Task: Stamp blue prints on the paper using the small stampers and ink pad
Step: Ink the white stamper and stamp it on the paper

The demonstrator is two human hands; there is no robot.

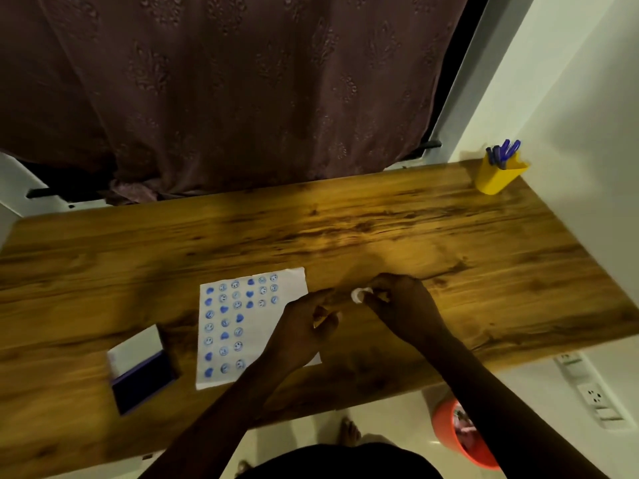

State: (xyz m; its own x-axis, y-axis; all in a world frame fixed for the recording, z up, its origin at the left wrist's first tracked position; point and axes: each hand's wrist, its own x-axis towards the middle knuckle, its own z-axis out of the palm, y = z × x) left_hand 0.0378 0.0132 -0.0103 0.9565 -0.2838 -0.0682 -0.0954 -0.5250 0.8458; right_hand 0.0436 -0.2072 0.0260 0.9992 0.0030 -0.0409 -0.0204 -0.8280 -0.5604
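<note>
Feet (349, 433) bare on pale floor under desk edge, orange bin (463, 440) to the right w/ stuff inside, wall sockets (593, 397) beside it. Ink pad (143, 375) sits open on wooden desk (380, 223), near-left, lid up, dark blue pad showing, just left of paper (276, 281) but apart from it. Paper lies flat mid-desk, covered in rows of blue prints: hearts & smiley faces, right part partly hidden by left forearm. Left hand (307, 323) over paper's right edge, fingers curled in; looks like sth small & pale pinched there but can't tell what, too blurry. Right hand (397, 302) just right of paper, above bare wood, fingertips closed on a small white stamper (359, 294), round face toward the left hand. Hands near each other, not touching. Far right corner: yellow pen holder (498, 178) w/ blue pens. Behind desk, brown patterned curtain (224, 91).
</note>
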